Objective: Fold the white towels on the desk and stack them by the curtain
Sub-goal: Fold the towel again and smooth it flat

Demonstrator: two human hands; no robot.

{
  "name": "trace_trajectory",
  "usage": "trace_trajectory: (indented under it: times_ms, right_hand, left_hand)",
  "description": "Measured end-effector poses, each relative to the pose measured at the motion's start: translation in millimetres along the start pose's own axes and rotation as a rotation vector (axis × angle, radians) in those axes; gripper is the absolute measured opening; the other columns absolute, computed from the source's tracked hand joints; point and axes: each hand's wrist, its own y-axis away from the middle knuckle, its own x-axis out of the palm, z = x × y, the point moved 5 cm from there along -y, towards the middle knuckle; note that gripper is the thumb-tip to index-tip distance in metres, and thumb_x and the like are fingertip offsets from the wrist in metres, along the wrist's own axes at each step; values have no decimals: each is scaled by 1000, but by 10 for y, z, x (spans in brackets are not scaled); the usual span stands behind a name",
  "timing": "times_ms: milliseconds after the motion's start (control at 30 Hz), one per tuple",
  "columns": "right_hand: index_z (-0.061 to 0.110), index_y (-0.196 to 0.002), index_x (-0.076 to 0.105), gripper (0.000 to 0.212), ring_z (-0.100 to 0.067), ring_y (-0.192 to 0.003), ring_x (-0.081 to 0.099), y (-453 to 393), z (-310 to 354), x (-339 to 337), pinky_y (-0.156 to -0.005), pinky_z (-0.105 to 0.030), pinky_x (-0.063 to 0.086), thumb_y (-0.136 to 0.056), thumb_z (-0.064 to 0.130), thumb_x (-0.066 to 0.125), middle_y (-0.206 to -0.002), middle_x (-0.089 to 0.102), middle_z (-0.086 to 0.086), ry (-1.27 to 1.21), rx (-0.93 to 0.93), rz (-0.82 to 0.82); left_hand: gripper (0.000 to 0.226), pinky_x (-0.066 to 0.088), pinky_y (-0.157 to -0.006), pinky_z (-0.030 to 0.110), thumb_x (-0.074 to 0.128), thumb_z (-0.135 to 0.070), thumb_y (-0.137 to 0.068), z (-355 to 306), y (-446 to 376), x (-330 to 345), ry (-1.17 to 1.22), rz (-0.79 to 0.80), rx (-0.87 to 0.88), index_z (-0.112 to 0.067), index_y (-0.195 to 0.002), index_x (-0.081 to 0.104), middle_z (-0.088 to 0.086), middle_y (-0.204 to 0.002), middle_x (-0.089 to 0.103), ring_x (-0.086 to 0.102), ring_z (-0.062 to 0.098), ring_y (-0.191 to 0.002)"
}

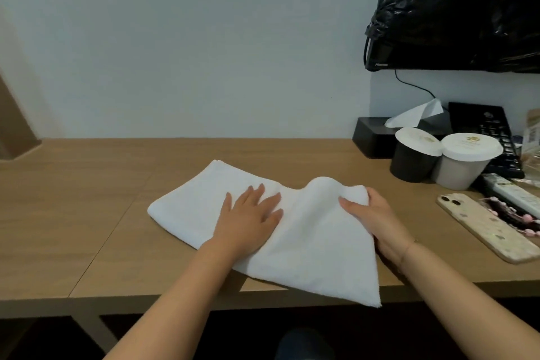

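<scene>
Left hand flat on towel; right hand grips its raised edge.

bare desk left; cups right

White towel: one, partly folded, lying on wooden desk; right end raised, near corner overhanging front edge.

tv frame — small brand mark, unreadable | cup lids — logo print, illegible
</scene>
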Motion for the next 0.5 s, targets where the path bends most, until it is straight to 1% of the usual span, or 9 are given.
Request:
trace_trajectory:
  times_ms: [133, 200, 233, 300, 333, 367, 433, 467, 500]
  right_hand:
    - [19, -136, 42, 56, -23, -107, 58, -199, 25, -171, -75, -33, 52, -88, 15, 69, -131, 54, -6, 40, -67, -72]
    - [19, -139, 40, 55, -19, -103, 58, -307, 48, -162, -71, -28, 50, -91, 15, 66, -132, 54, -6, 98, -118, -60]
    - [20, -139, 39, 53, -16, -103, 56, -359, 72, -142, -73, -27, 48, -92, 16, 63, -132, 53, -5, 157, -155, -58]
    - [18, -140, 38, 50, -16, -113, 50, -464, 149, -117, -84, -29, 44, -95, 18, 59, -136, 49, -3, 331, -236, -89]
    - [17, -141, 38, 48, -19, -122, 48, -509, 214, -107, -90, -31, 42, -96, 18, 56, -139, 45, -4, 447, -279, -112]
    - [14, -142, 36, 48, -23, -129, 43, -553, 279, -91, -97, -33, 40, -98, 16, 54, -144, 39, -6, 597, -324, -131]
    - [9, -145, 31, 50, -31, -139, 30, -580, 406, -1, -109, -38, 31, -98, 12, 49, -152, 24, -12, 934, -415, -163]
    - [8, -147, 29, 51, -31, -143, 22, -554, 462, 83, -114, -39, 25, -98, 12, 46, -156, 18, -12, 1050, -480, -171]
    - [9, -149, 27, 53, -29, -146, 15, -493, 508, 202, -117, -39, 19, -99, 13, 44, -159, 15, -10, 1117, -558, -155]
  left_hand:
    - [62, -9, -117, 56, 10, -58, -100, 79, -60, 16, -41, -44, -249, -33, -156, 3, -2, -165, -5, -9, 22, -151]
    - [69, -10, -116, 58, 9, -59, -99, 81, -63, 14, -25, -59, -341, -23, -157, 1, 0, -165, -6, -11, 23, -151]
    - [71, -10, -115, 59, 10, -58, -99, 97, -108, 43, -19, -39, -372, -18, -157, 0, 2, -164, -8, -12, 23, -150]
    - [72, -9, -114, 62, 14, -57, -100, 86, -179, 18, 36, 37, -406, -13, -157, 2, 9, -164, -9, -12, 28, -150]
    - [70, -4, -115, 63, 18, -55, -101, 70, -203, -42, 131, 59, -400, -13, -156, 8, 13, -163, -6, -7, 31, -150]
    - [66, 4, -117, 60, 24, -52, -102, 66, -218, -130, 310, 51, -388, -15, -156, 15, 14, -163, 0, 0, 32, -150]
    - [58, 17, -119, 43, 36, -41, -104, 63, -192, -365, 622, -38, -303, -18, -155, 22, 6, -163, 10, 16, 26, -148]
    - [55, 20, -117, 36, 39, -36, -104, 60, -177, -485, 647, -115, -216, -19, -154, 25, 2, -163, 14, 21, 22, -147]
    - [52, 19, -116, 34, 40, -34, -104, 63, -175, -546, 576, -158, -128, -20, -153, 27, 0, -162, 16, 21, 19, -147]
